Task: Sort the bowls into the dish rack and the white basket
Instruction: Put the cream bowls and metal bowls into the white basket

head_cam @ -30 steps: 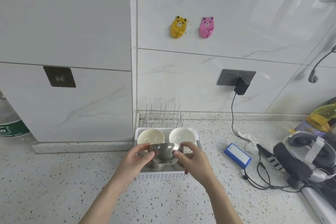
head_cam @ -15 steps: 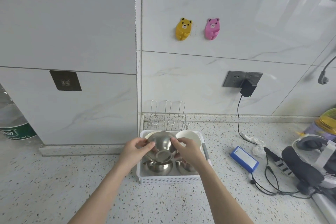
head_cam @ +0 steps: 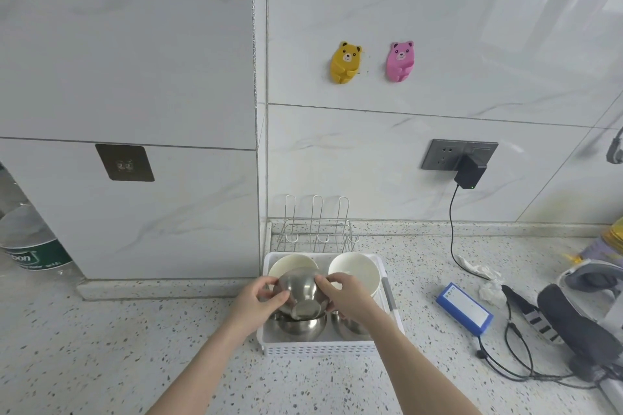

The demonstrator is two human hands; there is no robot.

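A steel bowl [head_cam: 301, 293] is tilted with its base towards me, held over the white basket [head_cam: 320, 349]. My left hand [head_cam: 257, 300] grips its left rim and my right hand [head_cam: 350, 296] grips its right rim. Beneath it, two more steel bowls [head_cam: 303, 327] lie in the basket's near half. Two white bowls [head_cam: 354, 271] sit in the far half, the left one partly hidden by the held bowl. The wire dish rack [head_cam: 317, 229] stands bare behind the basket, against the wall.
A blue box [head_cam: 464, 307] lies right of the basket, with black cables [head_cam: 512, 360] and a headset [head_cam: 580, 330] further right. A charger [head_cam: 469, 172] is plugged into the wall socket. A wall corner juts out left of the rack; a water bottle [head_cam: 27, 246] stands far left.
Both hands have kept hold of the steel bowl, lifted it away from me over the basket and tipped it so its base faces me.
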